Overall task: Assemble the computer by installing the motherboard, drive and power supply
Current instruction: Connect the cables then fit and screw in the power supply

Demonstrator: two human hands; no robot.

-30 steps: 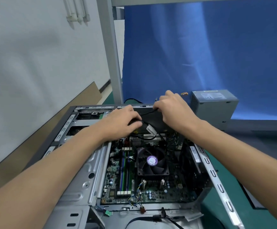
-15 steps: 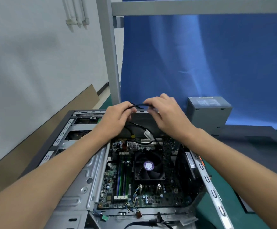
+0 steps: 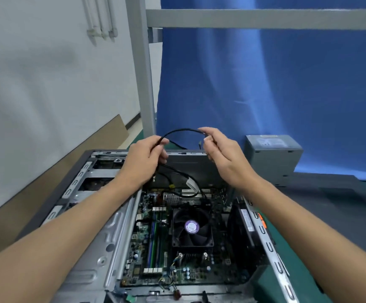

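Both hands have risen from low inside the case [image 3: 103, 248]; the left hand [image 3: 143, 158] and right hand [image 3: 220, 154] each pinch the black cable [image 3: 183, 130], now arched above the drive [image 3: 190, 171]; probably sorting it for connection. Inside the case: motherboard [image 3: 147, 241] with fan [image 3: 192, 227]; the power supply [image 3: 272, 154] waits outside on the table [image 3: 330, 206].

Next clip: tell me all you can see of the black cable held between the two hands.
The black cable is thin, round and flexible, with what looks like a rubbery sheath. It arches upward between the left hand, which pinches it between the fingertips, and the right hand, which grips its other side. It hangs in the air above the far end of the open computer case. From the left hand it runs down toward the motherboard; its ends cannot be made out.
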